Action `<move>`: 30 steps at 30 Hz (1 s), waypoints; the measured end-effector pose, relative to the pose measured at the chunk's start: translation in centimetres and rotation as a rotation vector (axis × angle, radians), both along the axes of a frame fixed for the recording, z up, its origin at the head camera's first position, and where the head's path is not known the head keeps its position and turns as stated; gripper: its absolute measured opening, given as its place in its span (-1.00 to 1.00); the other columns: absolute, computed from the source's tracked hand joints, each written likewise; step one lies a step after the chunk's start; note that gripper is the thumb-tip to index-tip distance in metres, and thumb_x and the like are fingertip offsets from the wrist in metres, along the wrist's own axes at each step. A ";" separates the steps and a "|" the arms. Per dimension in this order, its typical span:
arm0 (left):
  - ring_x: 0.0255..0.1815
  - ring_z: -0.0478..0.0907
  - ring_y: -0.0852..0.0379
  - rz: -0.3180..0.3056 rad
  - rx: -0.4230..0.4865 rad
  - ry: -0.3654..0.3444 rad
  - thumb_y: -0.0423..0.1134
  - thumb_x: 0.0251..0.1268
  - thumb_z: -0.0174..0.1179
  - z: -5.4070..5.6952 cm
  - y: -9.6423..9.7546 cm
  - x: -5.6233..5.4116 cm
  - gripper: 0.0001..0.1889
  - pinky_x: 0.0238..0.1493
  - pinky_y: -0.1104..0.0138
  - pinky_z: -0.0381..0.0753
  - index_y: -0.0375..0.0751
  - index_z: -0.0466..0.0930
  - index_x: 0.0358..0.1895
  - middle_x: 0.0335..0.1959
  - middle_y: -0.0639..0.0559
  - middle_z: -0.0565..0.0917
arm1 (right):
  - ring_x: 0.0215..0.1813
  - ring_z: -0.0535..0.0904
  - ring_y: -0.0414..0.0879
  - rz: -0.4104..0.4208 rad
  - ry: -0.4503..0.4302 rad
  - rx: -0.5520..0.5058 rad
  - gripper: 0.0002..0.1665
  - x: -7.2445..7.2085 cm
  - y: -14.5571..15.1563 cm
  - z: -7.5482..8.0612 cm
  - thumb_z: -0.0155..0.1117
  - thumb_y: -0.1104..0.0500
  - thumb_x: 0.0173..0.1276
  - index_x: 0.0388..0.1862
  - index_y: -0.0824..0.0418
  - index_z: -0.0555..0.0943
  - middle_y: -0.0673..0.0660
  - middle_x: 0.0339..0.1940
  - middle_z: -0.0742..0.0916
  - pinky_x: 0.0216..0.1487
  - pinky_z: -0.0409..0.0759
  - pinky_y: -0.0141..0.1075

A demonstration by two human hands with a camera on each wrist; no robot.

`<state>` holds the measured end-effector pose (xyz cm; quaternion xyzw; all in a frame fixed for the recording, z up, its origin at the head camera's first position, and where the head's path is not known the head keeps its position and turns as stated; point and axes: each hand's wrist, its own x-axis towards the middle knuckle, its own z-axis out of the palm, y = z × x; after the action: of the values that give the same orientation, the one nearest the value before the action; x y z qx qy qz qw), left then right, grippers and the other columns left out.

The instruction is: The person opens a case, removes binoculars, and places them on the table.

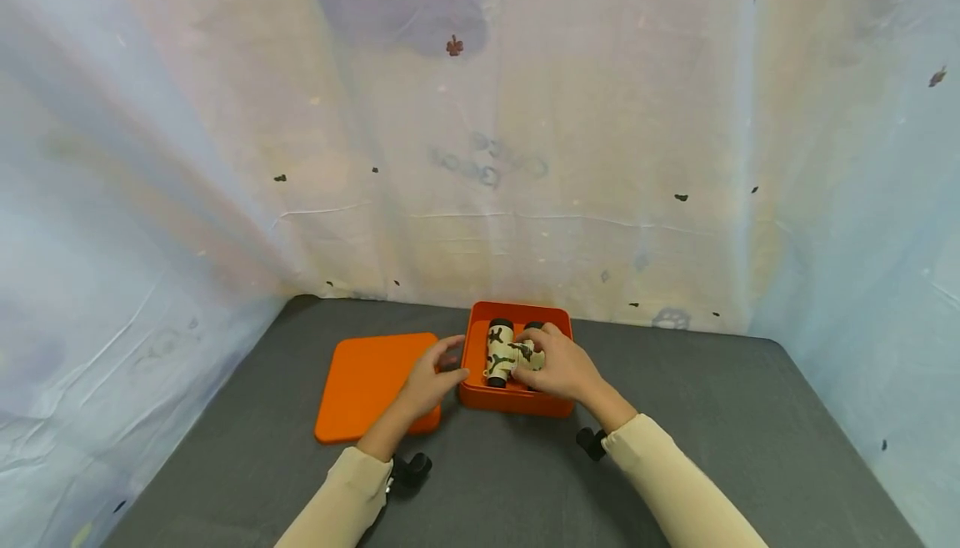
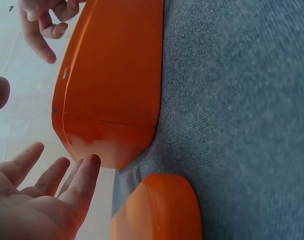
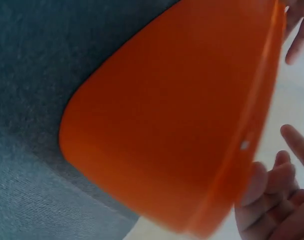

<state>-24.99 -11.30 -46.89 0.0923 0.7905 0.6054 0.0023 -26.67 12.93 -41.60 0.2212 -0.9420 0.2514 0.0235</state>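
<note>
Camouflage-patterned binoculars (image 1: 498,356) lie inside an orange box (image 1: 517,400), their black ends showing at top and bottom. Over the right barrel hovers my right hand (image 1: 562,366), thumb and fingers spread apart and loosely bent. From the side, the left wrist view has this right hand (image 2: 44,17) above the box rim with nothing between its fingers. My left hand (image 1: 429,379) is at the box's left side, thumb and fingers parted, holding nothing. In the right wrist view the box wall (image 3: 156,115) hides the binoculars.
An orange lid (image 1: 367,381) lies flat to the left of the box, partly under the left hand and forearm. Both rest on a grey cloth-covered table (image 1: 480,481). A pale patterned curtain (image 1: 570,156) hangs behind the table and along its sides.
</note>
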 end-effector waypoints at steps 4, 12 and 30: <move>0.34 0.37 -0.23 -0.005 -0.009 -0.003 -0.28 0.26 0.23 0.1 0.3 0.2 -0.42 0.21 -0.10 0.48 -0.10 0.35 0.37 0.40 -0.12 0.36 | -0.21 0.52 -0.03 0.019 -0.030 0.002 -0.44 -0.8 0.2 -0.5 0.36 -0.08 0.18 0.16 0.02 0.57 0.15 -0.13 0.56 -0.28 0.51 -0.16; 0.32 0.37 -0.28 -0.026 -0.021 0.001 -0.31 0.23 0.25 0.0 0.6 0.2 -0.41 0.13 -0.03 0.56 -0.10 0.36 0.36 0.39 -0.18 0.33 | -0.69 0.25 -0.16 0.087 -0.061 -0.009 -0.40 -2.2 0.7 -1.1 0.35 -0.06 0.22 0.25 0.04 0.54 0.05 -0.73 0.48 -0.67 0.15 -0.34; 0.24 0.43 -0.21 0.044 -0.149 -0.003 -0.25 0.21 0.27 -0.4 1.2 -0.3 -0.37 0.08 -0.02 0.58 -0.15 0.34 0.38 0.36 -0.18 0.33 | 0.00 0.59 -0.05 0.071 -0.047 0.065 -0.41 -3.7 0.7 -2.8 0.42 -0.12 0.14 0.17 -0.03 0.59 0.02 0.11 0.66 0.00 0.59 -0.04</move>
<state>-25.29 -10.07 -47.33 0.0734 0.8351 0.5451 -0.0030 -30.39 13.59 -44.40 0.2491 -0.9415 0.2267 -0.0146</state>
